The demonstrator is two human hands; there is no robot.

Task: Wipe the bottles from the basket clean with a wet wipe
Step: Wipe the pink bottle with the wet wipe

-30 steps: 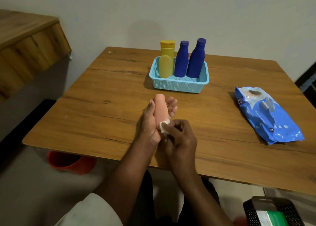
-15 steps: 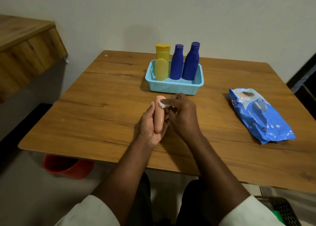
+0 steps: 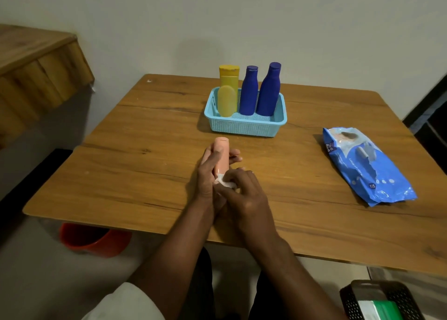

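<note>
Peach bottle point(image 3: 222, 155) lies lengthwise in the left hand point(image 3: 210, 174), over the near-middle of the bench point(image 3: 145, 165), cap end pointing to 12 o'clock. Left hand wraps it, thumb on top, fingers point(image 3: 233, 153) poking out at the 3 o'clock side. Right hand point(image 3: 244, 194) is at 6 o'clock of the bottle, fingertips pinching a bunched white wet wipe point(image 3: 223, 182) against the bottle's near end.

To do this step well (my read): keep the left grip firm, run the wipe the full length toward the cap, roll the bottle so the underside gets covered too.

At 3 o'clock, well apart: one blue wipes pack point(image 3: 365, 167), lying flat.

At 12 o'clock, further back: one light-blue basket point(image 3: 244, 126) holding four upright bottles: two yellow bottles point(image 3: 227, 100) on the left (one behind the other), two blue bottles point(image 3: 267, 92) on the right. So five bottles in all, four apparently still to wipe.
</note>
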